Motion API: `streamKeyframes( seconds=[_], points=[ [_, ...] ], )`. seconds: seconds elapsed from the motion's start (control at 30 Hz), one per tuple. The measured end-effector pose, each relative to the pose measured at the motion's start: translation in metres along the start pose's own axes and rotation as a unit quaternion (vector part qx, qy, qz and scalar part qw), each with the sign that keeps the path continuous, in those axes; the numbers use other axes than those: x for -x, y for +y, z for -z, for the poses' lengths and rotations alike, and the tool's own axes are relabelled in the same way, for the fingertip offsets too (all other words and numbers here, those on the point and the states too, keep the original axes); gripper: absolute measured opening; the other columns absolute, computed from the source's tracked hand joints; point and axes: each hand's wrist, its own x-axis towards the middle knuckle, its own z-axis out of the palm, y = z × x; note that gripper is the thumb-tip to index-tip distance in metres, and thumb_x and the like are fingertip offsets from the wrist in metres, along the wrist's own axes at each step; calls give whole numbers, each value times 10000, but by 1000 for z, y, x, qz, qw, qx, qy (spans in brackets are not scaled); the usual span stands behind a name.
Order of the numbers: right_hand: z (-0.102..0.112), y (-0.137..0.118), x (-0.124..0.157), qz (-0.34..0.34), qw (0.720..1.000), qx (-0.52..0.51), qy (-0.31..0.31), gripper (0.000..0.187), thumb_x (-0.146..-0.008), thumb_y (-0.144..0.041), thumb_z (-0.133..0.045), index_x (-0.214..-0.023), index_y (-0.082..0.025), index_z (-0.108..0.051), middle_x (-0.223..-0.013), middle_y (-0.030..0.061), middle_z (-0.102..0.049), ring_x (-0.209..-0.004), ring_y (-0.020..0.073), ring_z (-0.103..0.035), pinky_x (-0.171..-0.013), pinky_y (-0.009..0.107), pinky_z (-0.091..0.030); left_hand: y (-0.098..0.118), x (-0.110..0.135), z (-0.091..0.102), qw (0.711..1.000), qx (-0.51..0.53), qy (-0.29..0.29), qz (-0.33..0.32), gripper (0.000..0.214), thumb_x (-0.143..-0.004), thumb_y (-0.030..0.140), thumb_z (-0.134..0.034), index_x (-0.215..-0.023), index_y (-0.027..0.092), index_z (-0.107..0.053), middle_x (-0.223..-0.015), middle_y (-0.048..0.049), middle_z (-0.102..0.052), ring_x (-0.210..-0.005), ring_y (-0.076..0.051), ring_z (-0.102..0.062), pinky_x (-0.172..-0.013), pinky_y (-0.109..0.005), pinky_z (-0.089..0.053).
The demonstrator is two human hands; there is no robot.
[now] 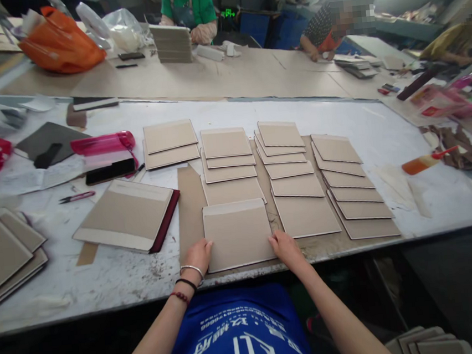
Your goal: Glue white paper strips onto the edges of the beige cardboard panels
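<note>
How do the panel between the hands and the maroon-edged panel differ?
The left hand and right hand touch the held panel; neither touches the maroon-edged panel. The held panel shows one pale strip; the maroon-edged panel shows two. Both are mainly beige.

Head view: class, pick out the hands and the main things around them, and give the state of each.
Front panel: held at both side edges
Left hand: gripping its left edge
Right hand: gripping its right edge
Right-hand panel column: overlapping
Maroon-edged panel: lying askew
Phone: lying flat, dark
Pink case: lying down; closure unclear
Squeeze bottle: on its side, orange liquid inside
Orange bag: bulging
</note>
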Motion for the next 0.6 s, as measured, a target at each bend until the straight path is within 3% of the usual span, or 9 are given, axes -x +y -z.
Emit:
streamKeyframes(
  seconds=[0.27, 0.6],
  points=[
    [2, 2, 0, 20, 1000, 6, -13, 206, -898, -268, -401, -856, -140, -557, -858, 86, -625, -811, 175, -560, -680, 245, -326, 1, 2, 2, 1000, 0, 4, 7, 294, -873, 340, -354, -787, 177, -583, -859, -106, -668, -802, -211, -603, -648, -285, -360],
    [4, -2, 0, -6, 999, 11, -29, 179, -890, -281, -421, -923, -158, -548, -929, 96, -625, -856, 187, -568, -690, 254, -337, -2, -2, -1, 1000, -20, -7, 3, 301, -863, 351, -334, -774, 192, -574, -852, -105, -670, -787, -233, -604, -630, -299, -368]
  ],
)
